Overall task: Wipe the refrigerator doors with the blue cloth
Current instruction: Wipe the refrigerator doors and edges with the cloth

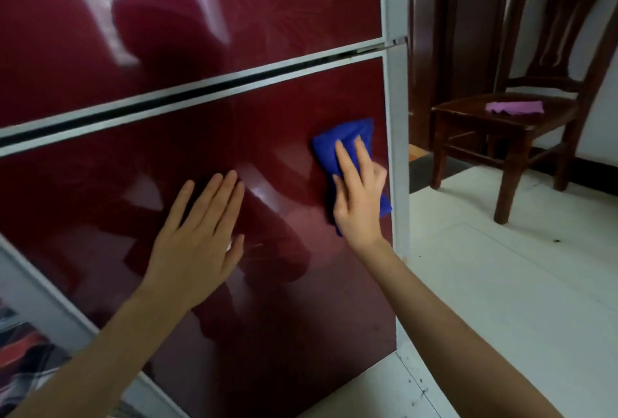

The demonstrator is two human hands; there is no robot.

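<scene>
In the head view I saw the right hand (359,197) pressing the blue cloth (337,141) with straight fingers on the lower refrigerator door (200,136), near its right edge. The left hand (197,243) lay flat, fingers straight, on the same door. A purple cloth (515,107) lay on the chair (468,116) seat.

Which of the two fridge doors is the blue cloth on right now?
The lower door, below the silver gap: the right hand presses the blue cloth near its right edge. The upper door has nothing on it.
</scene>
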